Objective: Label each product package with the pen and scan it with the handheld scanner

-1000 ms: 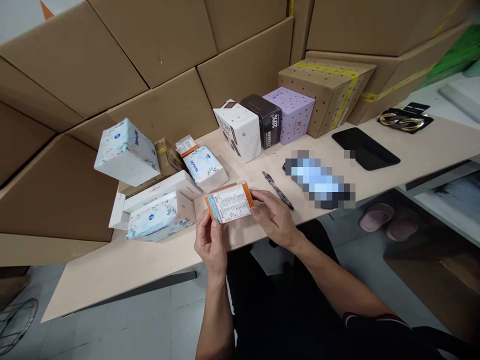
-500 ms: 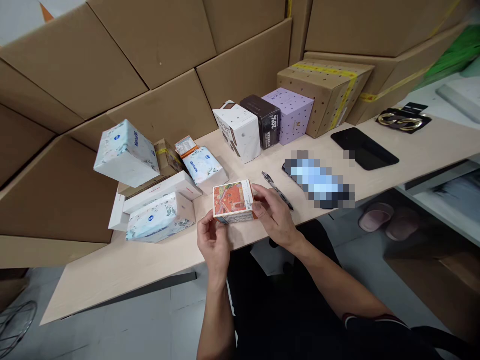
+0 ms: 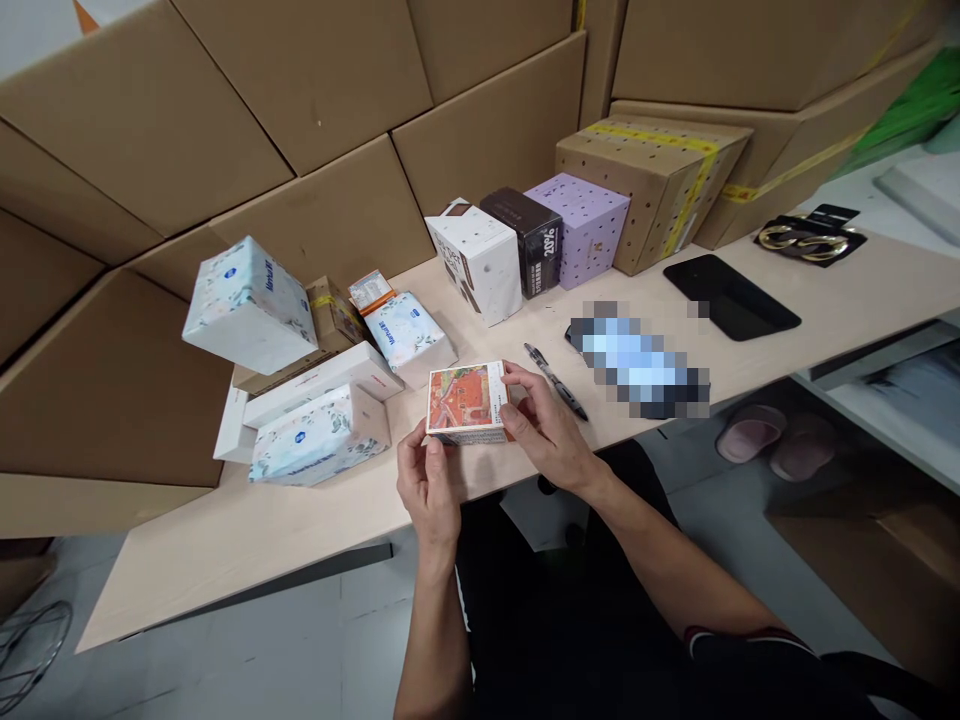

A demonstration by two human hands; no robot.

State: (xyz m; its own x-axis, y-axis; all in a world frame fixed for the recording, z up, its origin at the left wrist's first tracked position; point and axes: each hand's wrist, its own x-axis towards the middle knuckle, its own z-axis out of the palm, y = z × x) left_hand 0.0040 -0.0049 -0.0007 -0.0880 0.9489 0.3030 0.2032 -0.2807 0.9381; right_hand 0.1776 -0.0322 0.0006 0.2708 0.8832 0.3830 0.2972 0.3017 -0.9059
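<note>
The orange box point(image 3: 463, 398) is held by its ends between both hands point(image 3: 553, 436).

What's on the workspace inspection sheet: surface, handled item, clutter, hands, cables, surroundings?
Surface: pale wood-look tabletop, partly covered.
Handled item: orange-and-white box, picture face up.
Clutter: floral packs at left; pen beside the right hand; pixelated device; black slab; purple box at back.
Hands: right fingers hold the box's right end; left hand at its near-left corner, grip unclear.
Cables: nothing seen.
Surroundings: stacked cartons behind; pink slippers on the floor.
</note>
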